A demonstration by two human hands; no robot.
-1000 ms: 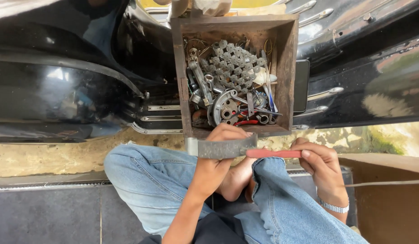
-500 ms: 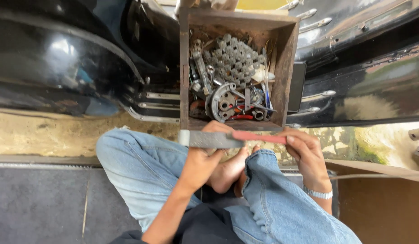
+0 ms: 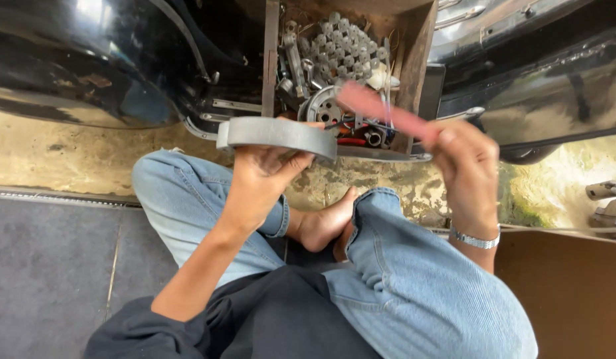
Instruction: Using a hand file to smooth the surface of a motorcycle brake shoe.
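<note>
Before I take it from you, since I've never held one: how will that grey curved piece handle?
The grey curved piece likely stays stiff: it holds its arc with only the left hand under its middle. It looks dense, perhaps heavy for its size. Set on its curved side, it might rock.

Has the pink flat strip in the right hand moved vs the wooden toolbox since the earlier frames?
Yes. The pink flat strip has swung up from level below the wooden toolbox to slanting across its open front, held by the right hand.

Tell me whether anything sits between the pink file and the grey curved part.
Nothing visible does. The right hand holds the pink file, blurred, above the wooden box. The left hand holds the grey curved part. Only open air separates them.
</note>
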